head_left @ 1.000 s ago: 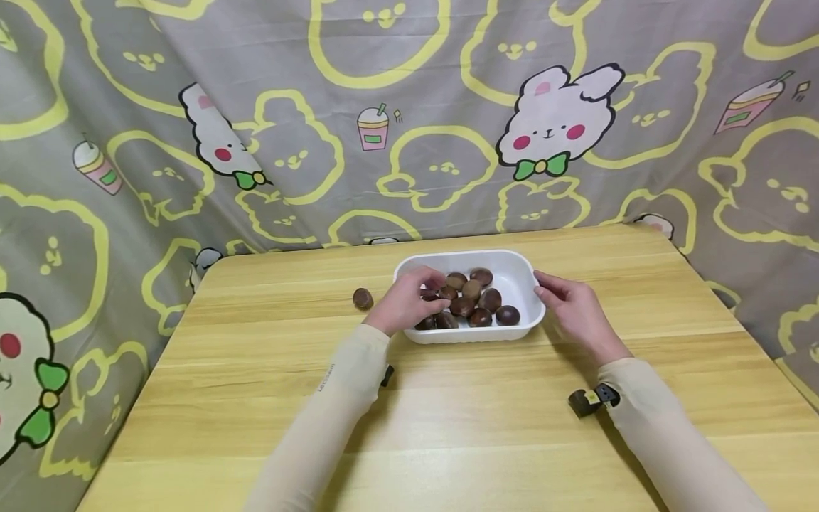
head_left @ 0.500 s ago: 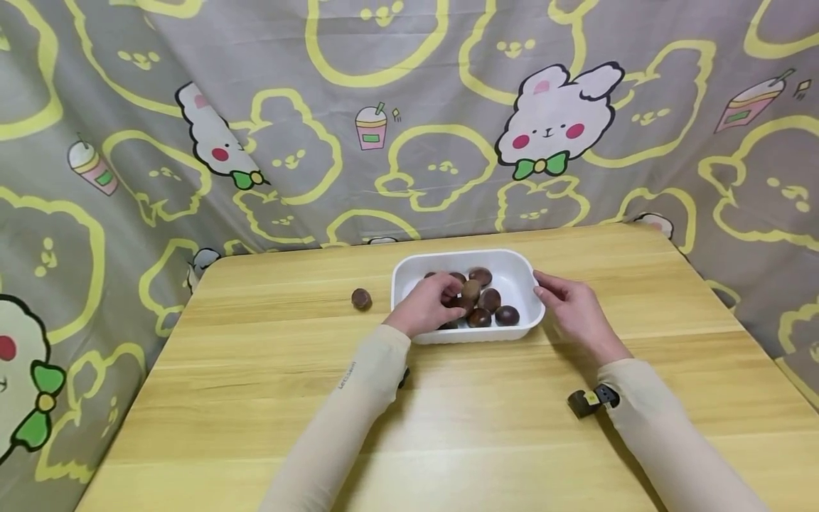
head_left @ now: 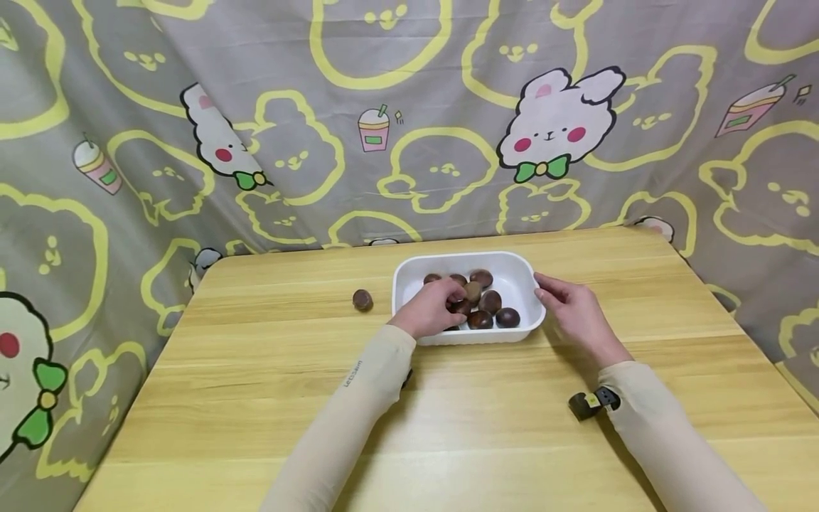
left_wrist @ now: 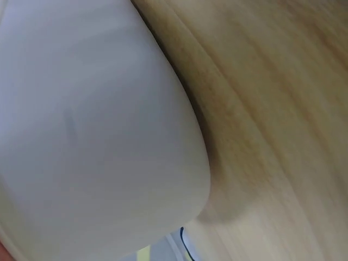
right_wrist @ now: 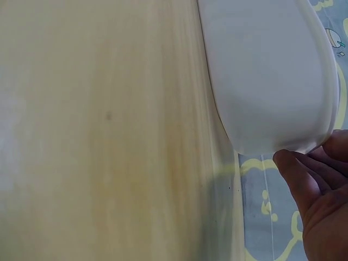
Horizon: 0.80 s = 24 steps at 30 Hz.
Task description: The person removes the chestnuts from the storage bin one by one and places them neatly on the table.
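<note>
A white plastic tub [head_left: 409, 339] stands toward the back of the wooden table, with several brown chestnuts [head_left: 490, 301] inside. My left hand [head_left: 427, 307] reaches over its near left side, thumb and fingers curled about a chestnut [head_left: 459, 307] among the others. Part of the pile is hidden under that hand. At the tub's right end, my right hand [head_left: 579, 313] grips the rim between thumb and fingers; the right wrist view shows this hand [right_wrist: 326, 190] at the corner of the white wall [right_wrist: 272, 81]. The left wrist view holds mostly the tub's outer wall [left_wrist: 103, 136].
One loose chestnut [head_left: 362, 300] lies on the table [head_left: 256, 370] to the left of the tub. A grey curtain [head_left: 441, 43] with cartoon prints hangs right behind the table and at both sides. Each sleeve carries a dark wrist camera [head_left: 591, 403].
My left hand has moved right across the pile, baring chestnuts at the tub's back left. My right hand keeps its hold on the rim, and the tub stays in place.
</note>
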Available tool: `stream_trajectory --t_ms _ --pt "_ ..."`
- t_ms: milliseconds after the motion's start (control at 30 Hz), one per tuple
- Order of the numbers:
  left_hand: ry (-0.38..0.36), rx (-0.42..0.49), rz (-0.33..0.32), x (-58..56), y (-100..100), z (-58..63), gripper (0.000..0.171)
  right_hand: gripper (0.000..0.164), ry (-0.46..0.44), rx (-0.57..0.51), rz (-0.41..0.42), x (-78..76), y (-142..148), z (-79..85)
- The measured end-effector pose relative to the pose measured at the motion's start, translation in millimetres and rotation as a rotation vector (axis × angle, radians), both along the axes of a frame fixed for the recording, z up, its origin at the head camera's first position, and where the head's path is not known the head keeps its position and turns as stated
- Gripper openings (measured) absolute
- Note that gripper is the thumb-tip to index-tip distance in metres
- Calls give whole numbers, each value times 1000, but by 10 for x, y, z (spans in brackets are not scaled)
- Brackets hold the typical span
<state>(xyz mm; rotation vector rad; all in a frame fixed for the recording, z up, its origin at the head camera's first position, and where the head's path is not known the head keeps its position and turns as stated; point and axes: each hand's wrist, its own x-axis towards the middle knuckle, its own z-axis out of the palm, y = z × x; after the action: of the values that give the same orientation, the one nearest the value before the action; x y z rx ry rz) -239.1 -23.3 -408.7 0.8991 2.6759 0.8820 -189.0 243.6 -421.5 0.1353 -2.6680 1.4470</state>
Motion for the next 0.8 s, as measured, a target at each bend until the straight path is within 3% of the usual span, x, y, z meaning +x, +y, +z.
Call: stream_trajectory --t_ms 800 --pt "0 -122 25 -2 31 7 34 44 -3 13 2 6 -1 -19"
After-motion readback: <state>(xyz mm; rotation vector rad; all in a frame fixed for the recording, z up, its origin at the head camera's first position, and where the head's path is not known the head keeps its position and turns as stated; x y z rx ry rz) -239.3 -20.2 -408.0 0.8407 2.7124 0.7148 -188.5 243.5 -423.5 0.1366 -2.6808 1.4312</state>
